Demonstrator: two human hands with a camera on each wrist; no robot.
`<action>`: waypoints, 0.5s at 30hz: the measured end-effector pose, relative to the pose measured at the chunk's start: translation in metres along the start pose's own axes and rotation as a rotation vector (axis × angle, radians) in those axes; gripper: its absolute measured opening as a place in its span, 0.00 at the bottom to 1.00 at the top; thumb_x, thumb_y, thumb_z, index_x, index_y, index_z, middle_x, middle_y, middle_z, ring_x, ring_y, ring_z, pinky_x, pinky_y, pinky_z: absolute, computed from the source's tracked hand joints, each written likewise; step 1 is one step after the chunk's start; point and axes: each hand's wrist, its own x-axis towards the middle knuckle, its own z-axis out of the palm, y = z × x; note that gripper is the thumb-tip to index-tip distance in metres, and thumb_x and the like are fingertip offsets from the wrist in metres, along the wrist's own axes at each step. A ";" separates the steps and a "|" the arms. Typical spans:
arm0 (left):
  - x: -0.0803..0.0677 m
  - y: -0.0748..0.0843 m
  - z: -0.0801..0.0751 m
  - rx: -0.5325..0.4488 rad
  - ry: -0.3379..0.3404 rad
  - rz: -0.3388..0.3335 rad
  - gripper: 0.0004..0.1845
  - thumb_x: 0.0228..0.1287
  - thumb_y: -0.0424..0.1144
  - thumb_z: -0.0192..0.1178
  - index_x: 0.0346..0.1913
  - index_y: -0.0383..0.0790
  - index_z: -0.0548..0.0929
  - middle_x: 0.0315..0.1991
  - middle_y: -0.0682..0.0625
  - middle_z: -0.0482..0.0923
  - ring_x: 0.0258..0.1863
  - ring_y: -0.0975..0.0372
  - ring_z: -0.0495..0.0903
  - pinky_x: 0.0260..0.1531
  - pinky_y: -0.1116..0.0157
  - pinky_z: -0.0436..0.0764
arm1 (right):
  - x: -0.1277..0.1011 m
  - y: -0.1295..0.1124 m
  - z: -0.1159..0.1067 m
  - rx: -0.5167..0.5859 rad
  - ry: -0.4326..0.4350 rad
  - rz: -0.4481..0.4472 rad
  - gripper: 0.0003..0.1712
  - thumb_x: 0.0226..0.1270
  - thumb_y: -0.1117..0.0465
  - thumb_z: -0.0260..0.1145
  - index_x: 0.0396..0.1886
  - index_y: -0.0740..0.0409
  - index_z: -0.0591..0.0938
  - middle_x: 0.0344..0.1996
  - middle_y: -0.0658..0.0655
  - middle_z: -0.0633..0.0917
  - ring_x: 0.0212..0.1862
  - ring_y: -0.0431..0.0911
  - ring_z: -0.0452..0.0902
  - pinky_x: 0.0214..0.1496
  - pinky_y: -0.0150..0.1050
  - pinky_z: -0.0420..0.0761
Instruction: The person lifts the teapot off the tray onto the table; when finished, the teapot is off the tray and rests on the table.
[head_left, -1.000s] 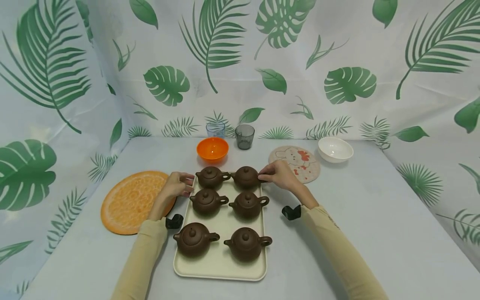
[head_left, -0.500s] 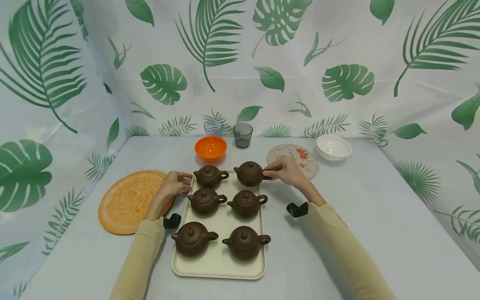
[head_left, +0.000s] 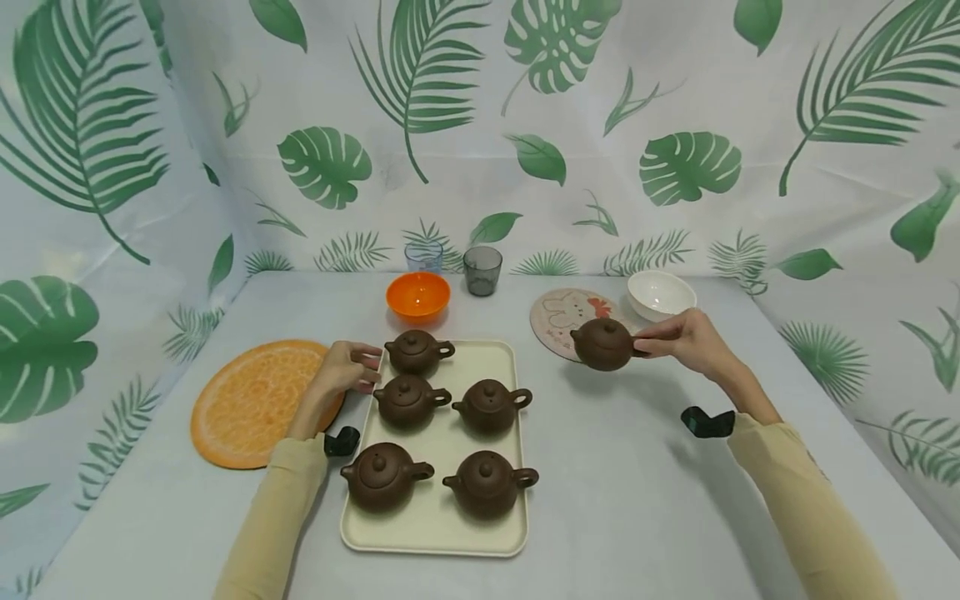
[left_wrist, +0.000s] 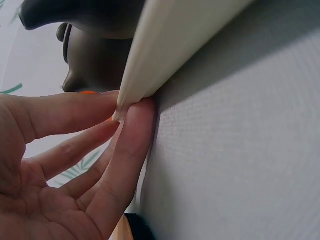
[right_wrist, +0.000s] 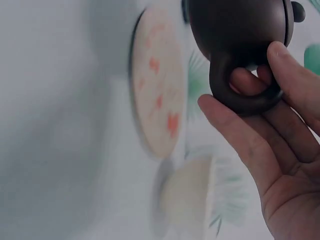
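Note:
A dark brown teapot (head_left: pixel 603 344) hangs in the air by its handle, held by my right hand (head_left: pixel 690 340) right of the tray. In the right wrist view, fingers pass through the loop of the teapot's handle (right_wrist: pixel 220 85) and the thumb lies on top. My left hand (head_left: pixel 349 367) is at the far left edge of the cream tray (head_left: pixel 435 533); in the left wrist view, thumb and fingers pinch its rim (left_wrist: pixel 131 85). Several more brown teapots stand on the tray, among them a far left teapot (head_left: pixel 416 353) and a near right teapot (head_left: pixel 486 485).
A round rabbit mat (head_left: pixel 553 321) lies behind the held teapot, with a white bowl (head_left: pixel 660 293) to its right. An orange-slice mat (head_left: pixel 251 404) is at the left. At the back are an orange bowl (head_left: pixel 417 298), a grey glass (head_left: pixel 482 271) and a blue glass (head_left: pixel 424 256).
My right hand has lifted the far right teapot off the tray and carried it right, to the front of the rabbit mat. The left hand has stayed at the tray's edge.

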 end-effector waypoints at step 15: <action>-0.001 0.000 -0.001 -0.011 0.019 0.005 0.26 0.52 0.18 0.55 0.58 0.22 0.74 0.48 0.26 0.77 0.28 0.58 0.83 0.26 0.63 0.86 | -0.034 0.053 -0.016 -0.068 -0.001 0.078 0.17 0.62 0.65 0.67 0.43 0.78 0.83 0.32 0.59 0.88 0.33 0.40 0.86 0.37 0.27 0.81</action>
